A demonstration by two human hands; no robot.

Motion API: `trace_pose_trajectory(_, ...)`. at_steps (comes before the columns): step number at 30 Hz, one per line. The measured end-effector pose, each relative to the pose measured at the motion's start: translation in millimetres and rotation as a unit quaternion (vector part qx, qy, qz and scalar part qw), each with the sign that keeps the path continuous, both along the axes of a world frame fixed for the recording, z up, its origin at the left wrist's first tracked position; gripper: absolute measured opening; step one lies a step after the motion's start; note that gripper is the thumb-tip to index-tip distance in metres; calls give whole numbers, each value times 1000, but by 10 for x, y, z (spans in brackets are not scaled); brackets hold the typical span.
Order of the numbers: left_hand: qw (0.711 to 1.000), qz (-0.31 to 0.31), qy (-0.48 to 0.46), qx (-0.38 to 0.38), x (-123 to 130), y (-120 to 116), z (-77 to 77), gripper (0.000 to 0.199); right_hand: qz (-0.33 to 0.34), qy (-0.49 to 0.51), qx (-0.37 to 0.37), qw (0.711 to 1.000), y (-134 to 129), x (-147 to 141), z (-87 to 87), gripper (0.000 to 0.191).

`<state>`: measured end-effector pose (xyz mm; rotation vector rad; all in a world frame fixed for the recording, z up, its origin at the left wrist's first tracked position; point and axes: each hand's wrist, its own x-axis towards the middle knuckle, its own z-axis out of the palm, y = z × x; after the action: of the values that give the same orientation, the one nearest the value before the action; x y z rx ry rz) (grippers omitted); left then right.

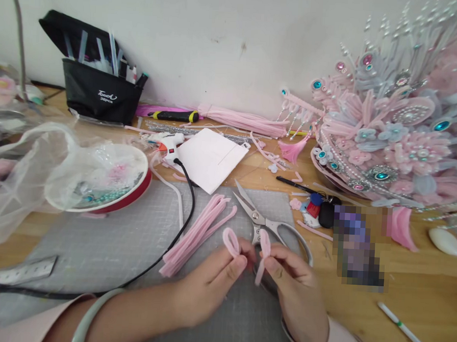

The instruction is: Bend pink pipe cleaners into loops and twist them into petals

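Behind the wooden surface [410, 282] stands a pale wall [173, 50]. On the person's left hand [215, 282], the thumb and fingers are closed together, pinching the lower end of one pink loop [232, 245]. The right hand [297, 287] pinches a second loop [265, 243] in the same manner, and a short tail points down from it. Both loops are in the air above the grey mat [113, 246], near each other; whether one strip joins them, I cannot tell. For good work, I think the pinch should be low and light, so the soft fuzz is not crushed and both loops keep equal size. Scissors [255, 217] lie partly behind the right hand, blades slightly apart, thus knuckles need care. Farther left lie a bundle of pink strips [196, 235] and a black cable [193, 205], better not dragged.
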<state>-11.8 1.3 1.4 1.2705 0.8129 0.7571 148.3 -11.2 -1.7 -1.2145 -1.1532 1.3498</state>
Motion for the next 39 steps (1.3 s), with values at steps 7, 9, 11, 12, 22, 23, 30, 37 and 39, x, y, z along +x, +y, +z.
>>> trace_pose_trajectory(7, 990, -51, 66, 110, 0, 0, 97, 34, 28, -101, 77, 992, -5, -5, 78, 13)
trace_pose_trajectory(9, 988, -65, 70, 122, 9, 0, 96, 35, 21, -118, 88, 989, -20, -18, 48, 15)
trace_pose_trajectory(11, 986, -76, 72, 129, 16, 0, 92, 33, 8, -130, 93, 987, -37, -39, 20, 15)
trace_pose_trajectory(12, 985, -81, 73, 131, 18, 0, 88, 31, 6, -133, 92, 987, -45, -49, 12, 14)
trace_pose_trajectory(22, 995, -84, 20, 57, 16, -1, 40, 33, 78, 31, 13, 996, -15, -57, 75, 9)
trace_pose_trajectory(23, 995, -88, 19, 52, 13, 5, 46, 33, 79, 59, -12, 995, -4, -56, 73, 8)
trace_pose_trajectory(30, 990, -138, 8, 1, -2, 29, 79, 36, 55, 158, -142, 976, 52, -55, 93, 16)
trace_pose_trajectory(37, 986, -142, -19, -89, -4, 30, 47, 41, 56, 160, -187, 968, 74, -7, 56, 33)
trace_pose_trajectory(39, 986, -137, -11, -91, 0, 29, 37, 42, 64, 159, -186, 967, 77, 6, 45, 31)
